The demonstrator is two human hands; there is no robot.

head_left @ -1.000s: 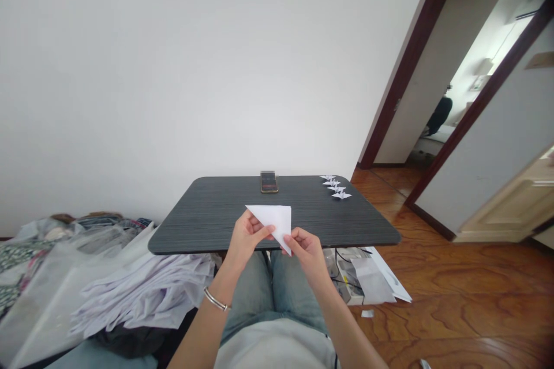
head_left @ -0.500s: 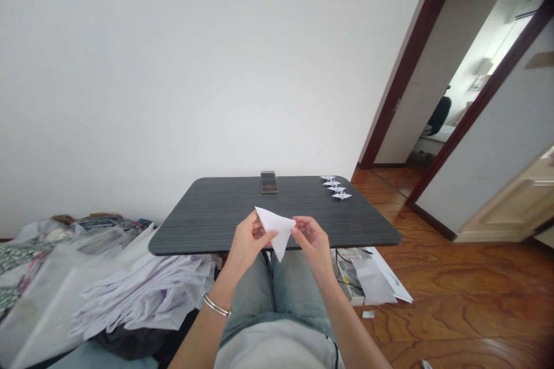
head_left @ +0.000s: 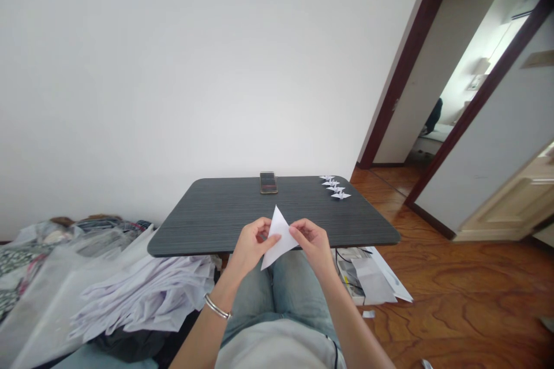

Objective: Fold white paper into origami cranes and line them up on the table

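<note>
A white sheet of paper (head_left: 277,237), folded into a triangle, is held up over the near edge of the dark table (head_left: 216,202). My left hand (head_left: 255,242) pinches its left side, thumb on top and fingers behind. My right hand (head_left: 310,238) closes thumb and fingers on its right side. One point of the paper aims away from me, another down toward my lap. Several folded paper cranes (head_left: 335,189) stand in a row at the table's far right.
A phone (head_left: 268,183) lies at the table's back edge by the white wall. Piled white cloth (head_left: 147,297) and plastic bags sit at the left. Papers and cables (head_left: 372,279) lie under the table's right side. An open doorway (head_left: 415,81) is at the right.
The folded paper has turned between my hands. Its upper point moved from the left to straight ahead, and its lower point swung left. Both hands stay closed on it.
</note>
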